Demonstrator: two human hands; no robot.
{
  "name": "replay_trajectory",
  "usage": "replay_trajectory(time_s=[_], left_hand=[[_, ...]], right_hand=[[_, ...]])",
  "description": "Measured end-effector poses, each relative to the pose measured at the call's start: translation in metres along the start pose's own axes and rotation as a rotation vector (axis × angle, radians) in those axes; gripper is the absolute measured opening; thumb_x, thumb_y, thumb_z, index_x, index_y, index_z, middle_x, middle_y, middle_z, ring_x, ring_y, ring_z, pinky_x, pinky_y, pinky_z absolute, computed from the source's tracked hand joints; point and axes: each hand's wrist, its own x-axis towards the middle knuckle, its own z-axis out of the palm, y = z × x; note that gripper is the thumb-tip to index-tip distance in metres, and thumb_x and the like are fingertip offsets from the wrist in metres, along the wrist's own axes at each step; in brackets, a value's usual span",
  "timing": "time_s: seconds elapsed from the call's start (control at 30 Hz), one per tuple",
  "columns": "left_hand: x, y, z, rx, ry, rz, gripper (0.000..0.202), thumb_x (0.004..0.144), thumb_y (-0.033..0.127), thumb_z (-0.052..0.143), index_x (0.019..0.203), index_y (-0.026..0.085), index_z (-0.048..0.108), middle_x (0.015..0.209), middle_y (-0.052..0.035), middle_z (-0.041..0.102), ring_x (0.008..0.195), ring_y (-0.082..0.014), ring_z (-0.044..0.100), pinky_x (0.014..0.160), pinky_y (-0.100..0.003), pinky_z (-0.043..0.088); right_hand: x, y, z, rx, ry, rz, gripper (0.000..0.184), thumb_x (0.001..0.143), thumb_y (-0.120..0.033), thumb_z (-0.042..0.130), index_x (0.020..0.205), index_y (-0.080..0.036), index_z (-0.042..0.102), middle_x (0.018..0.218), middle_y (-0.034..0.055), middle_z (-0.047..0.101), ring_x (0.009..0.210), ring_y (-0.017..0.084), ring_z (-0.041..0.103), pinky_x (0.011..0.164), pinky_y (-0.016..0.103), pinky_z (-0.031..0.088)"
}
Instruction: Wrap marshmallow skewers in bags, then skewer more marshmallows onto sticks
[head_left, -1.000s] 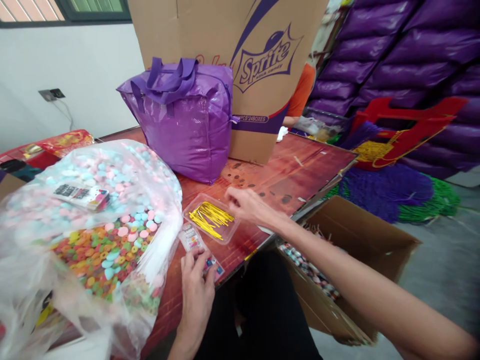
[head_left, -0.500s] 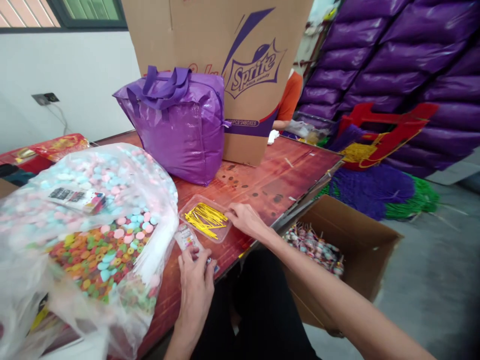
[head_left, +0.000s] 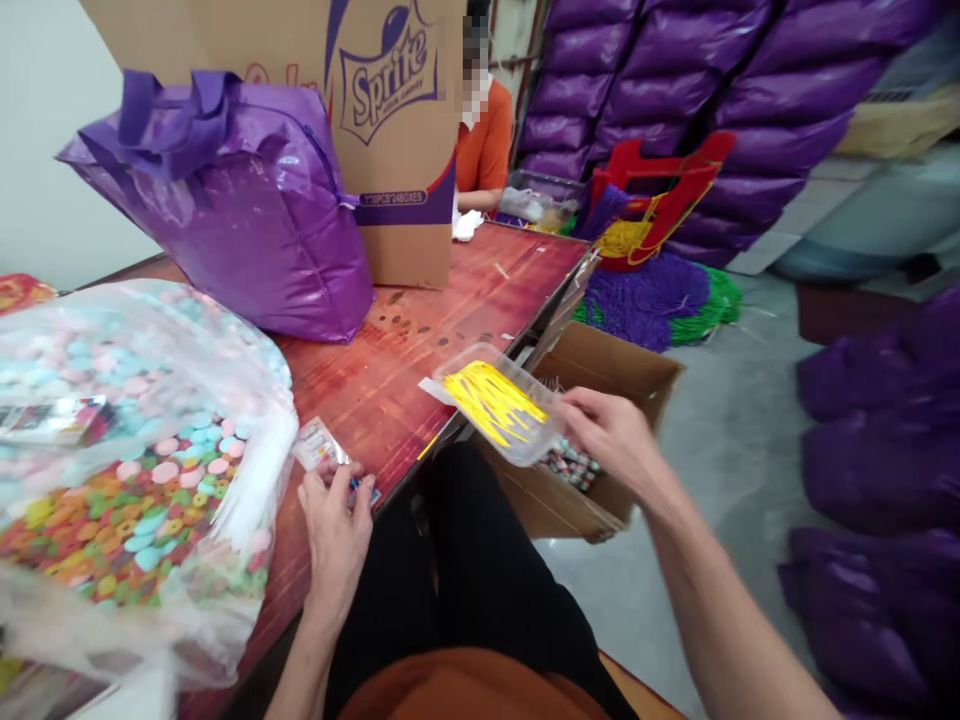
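Observation:
My right hand (head_left: 611, 435) grips the near right end of a clear plastic tray (head_left: 525, 452), fingers closed on its rim. Yellow twist ties (head_left: 491, 400) lie in a loose layer inside. The tray is held tilted past the table edge, partly over an open carton. At the table's front edge, my left hand (head_left: 337, 510) has its fingers curled over the near end of a small clear printed packet (head_left: 319, 443). That packet lies on the table, its near end partly hidden by the fingers.
On the left, a big clear bag (head_left: 247, 400) holds coloured candies and white sticks. A purple bag (head_left: 247, 220) and a Sprite carton (head_left: 409, 240) stand behind. Below right is an open cardboard box (head_left: 615, 370) with strung candies. A person in orange (head_left: 486, 145) sits beyond.
My right hand has lifted the tray of twist ties off the table and carried it right, past the edge. My left hand stays on the packet. The view has turned right.

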Motion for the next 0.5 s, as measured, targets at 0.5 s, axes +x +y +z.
replay_trajectory(time_s=[0.5], left_hand=[[0.029, 0.015, -0.031, 0.679, -0.241, -0.364, 0.053, 0.092, 0.049, 0.053, 0.123, 0.006, 0.055, 0.114, -0.0221, 0.059, 0.111, -0.0375, 0.059, 0.088, -0.047, 0.049]], right_hand=[[-0.102, 0.028, 0.0, 0.187, -0.146, 0.24, 0.042, 0.076, -0.062, 0.053, 0.078, -0.022, 0.065, 0.051, -0.0001, 0.055, 0.044, 0.017, 0.051, 0.04, 0.026, 0.041]])
